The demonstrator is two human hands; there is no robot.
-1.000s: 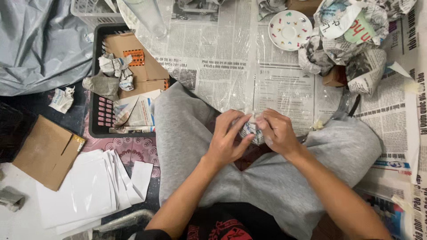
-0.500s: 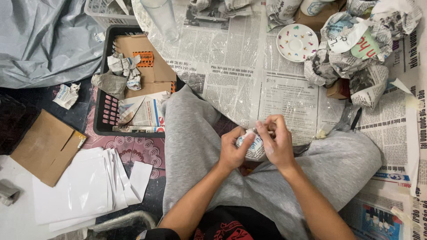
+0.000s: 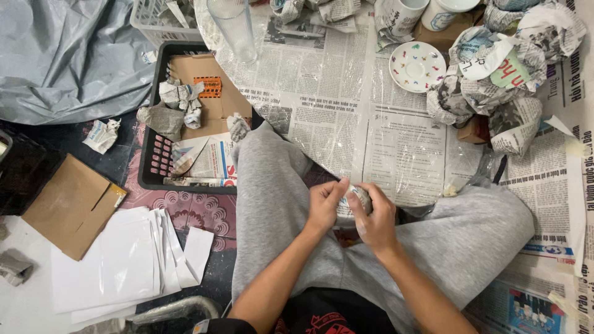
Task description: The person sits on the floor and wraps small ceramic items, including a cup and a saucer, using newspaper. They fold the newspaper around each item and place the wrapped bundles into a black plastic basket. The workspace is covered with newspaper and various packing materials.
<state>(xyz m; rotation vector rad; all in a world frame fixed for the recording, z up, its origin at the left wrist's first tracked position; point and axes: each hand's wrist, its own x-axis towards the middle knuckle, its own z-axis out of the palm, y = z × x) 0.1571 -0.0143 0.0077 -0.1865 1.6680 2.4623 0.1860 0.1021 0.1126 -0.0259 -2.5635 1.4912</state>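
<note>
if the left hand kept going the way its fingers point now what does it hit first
The left hand points right, straight at the newspaper-wrapped bundle it already touches; just behind that sits the right hand. Depth is hard to judge.

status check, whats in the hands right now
Left hand and right hand both closed on small newspaper-wrapped bundle, over lap. Nothing between them.

Left hand (image 3: 323, 206) and right hand (image 3: 374, 218) clasp a newspaper-wrapped bundle (image 3: 357, 196) over grey-trousered legs (image 3: 272, 185).
</note>
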